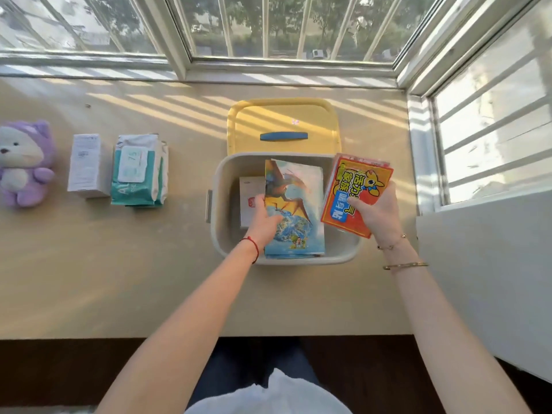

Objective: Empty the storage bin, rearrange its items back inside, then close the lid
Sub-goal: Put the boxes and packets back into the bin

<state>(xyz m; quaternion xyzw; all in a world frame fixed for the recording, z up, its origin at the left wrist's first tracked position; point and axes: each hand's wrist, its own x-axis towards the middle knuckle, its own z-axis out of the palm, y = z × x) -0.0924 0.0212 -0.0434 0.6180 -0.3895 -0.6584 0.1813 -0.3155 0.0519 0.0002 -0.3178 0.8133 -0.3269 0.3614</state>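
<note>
Over the rounded plastic bin (216, 201), left hand (263, 222) grips a glossy book (294, 210), right hand (378, 210) a crinkly red packet (349, 186).

The scene is being viewed through a single wide-angle camera worn on the head — no second view is being given, so nothing is being shared between views. It is being aimed forward and steeply down, so that both forearms are being seen entering from the bottom edge and reaching away from the lens. The left hand (264, 221) and the right hand (378, 212) are being held near the middle of the frame, at arm's reach from the camera. Beyond the hands, the window (286, 28) is being taken in along the top edge — its bars are being bent by the lens. Below the hands, the person's lap is being caught.
</note>
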